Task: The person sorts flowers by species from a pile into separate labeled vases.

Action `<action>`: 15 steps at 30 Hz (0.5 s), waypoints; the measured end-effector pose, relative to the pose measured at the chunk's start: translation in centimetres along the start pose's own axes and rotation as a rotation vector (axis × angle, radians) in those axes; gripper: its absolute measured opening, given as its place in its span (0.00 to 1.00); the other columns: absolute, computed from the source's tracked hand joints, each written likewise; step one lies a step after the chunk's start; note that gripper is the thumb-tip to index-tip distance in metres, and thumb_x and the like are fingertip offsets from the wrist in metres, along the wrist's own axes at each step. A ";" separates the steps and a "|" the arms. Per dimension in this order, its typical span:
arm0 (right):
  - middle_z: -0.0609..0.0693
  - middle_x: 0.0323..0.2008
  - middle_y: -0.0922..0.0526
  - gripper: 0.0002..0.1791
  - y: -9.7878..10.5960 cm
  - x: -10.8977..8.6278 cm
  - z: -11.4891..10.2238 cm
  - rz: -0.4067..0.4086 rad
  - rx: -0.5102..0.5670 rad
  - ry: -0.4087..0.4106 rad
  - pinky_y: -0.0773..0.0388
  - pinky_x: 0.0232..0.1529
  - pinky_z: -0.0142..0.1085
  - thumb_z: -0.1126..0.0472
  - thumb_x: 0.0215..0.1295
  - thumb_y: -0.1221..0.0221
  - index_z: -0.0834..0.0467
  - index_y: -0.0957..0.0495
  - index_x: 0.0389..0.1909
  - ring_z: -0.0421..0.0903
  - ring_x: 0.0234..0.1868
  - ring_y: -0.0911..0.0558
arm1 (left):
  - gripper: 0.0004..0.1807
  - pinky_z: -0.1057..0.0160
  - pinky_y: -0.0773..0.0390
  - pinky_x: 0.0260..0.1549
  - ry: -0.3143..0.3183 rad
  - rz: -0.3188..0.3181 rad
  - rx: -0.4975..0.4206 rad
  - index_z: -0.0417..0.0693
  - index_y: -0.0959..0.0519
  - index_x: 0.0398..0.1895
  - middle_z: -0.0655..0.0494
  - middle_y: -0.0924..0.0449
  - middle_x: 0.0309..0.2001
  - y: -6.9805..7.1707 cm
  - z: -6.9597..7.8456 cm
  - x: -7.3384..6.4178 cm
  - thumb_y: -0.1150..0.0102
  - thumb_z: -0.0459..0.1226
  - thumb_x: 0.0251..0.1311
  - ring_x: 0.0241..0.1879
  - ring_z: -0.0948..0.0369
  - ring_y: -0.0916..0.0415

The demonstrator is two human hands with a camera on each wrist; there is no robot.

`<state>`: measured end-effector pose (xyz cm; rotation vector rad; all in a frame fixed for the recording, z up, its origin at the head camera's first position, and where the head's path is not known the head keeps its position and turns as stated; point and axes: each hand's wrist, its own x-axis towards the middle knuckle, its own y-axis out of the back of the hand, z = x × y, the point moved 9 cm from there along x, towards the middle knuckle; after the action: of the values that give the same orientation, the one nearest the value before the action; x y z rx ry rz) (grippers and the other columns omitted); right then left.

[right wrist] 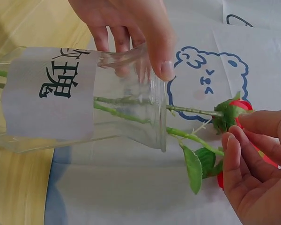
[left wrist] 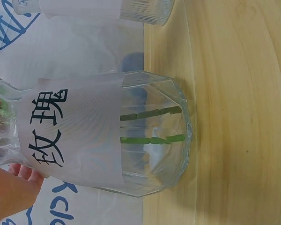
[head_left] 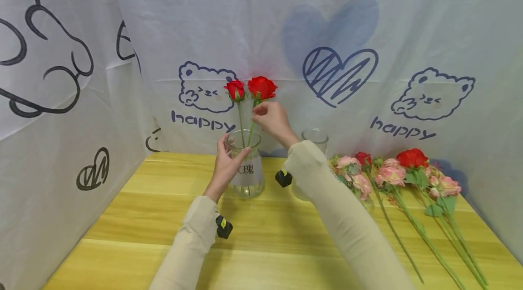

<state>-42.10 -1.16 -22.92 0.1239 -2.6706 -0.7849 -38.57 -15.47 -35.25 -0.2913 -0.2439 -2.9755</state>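
My left hand (head_left: 229, 163) grips the neck of a glass vase (right wrist: 126, 131), thumb near the rim and fingers round the side. A paper label with black characters (left wrist: 49, 126) wraps the vase. Two red roses stand in it, their green stems (left wrist: 152, 139) reaching down to the bottom. With thumb and fingertips, my right hand (head_left: 274, 121) pinches the larger rose (head_left: 262, 87) just below its bloom. The smaller rose (head_left: 235, 90) stands to its left. In the right wrist view, green leaves (right wrist: 195, 169) show beside the right fingers, which hide part of the larger bloom.
A second glass vase (head_left: 314, 135) stands to the right, partly behind my right sleeve (head_left: 327, 190). Pink flowers (head_left: 391, 173) and red roses (head_left: 411, 158) lie on the right of the wooden table (head_left: 261, 253). A printed cloth (head_left: 253, 22) hangs close behind.
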 end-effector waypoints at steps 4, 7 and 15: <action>0.57 0.43 0.16 0.12 0.4 -0.2 0.1 -0.019 0.036 -0.001 0.17 0.34 0.35 0.67 0.63 0.39 0.65 0.19 0.47 0.49 0.40 0.18 | 0.46 0.47 0.43 0.67 -0.006 0.001 -0.003 0.49 0.54 0.75 0.43 0.46 0.71 0.0 0.1 -0.1 0.37 0.45 0.60 0.69 0.45 0.46; 0.58 0.44 0.16 0.12 0.8 -0.5 0.4 -0.028 0.082 0.006 0.17 0.35 0.36 0.67 0.64 0.39 0.67 0.19 0.47 0.50 0.42 0.19 | 0.47 0.46 0.42 0.67 -0.012 0.002 -0.007 0.48 0.54 0.75 0.43 0.46 0.71 0.0 0.2 -0.1 0.36 0.45 0.60 0.69 0.44 0.46; 0.58 0.45 0.17 0.15 3.0 -1.5 1.3 -0.023 0.160 0.025 0.17 0.36 0.37 0.66 0.66 0.41 0.67 0.21 0.51 0.51 0.42 0.19 | 0.47 0.47 0.43 0.67 0.003 0.007 0.005 0.49 0.54 0.75 0.45 0.47 0.72 0.0 0.0 0.1 0.36 0.45 0.59 0.69 0.46 0.47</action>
<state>-41.09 2.31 -22.75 0.2037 -2.7098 -0.5718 -38.63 -15.45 -35.26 -0.2864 -0.2501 -2.9678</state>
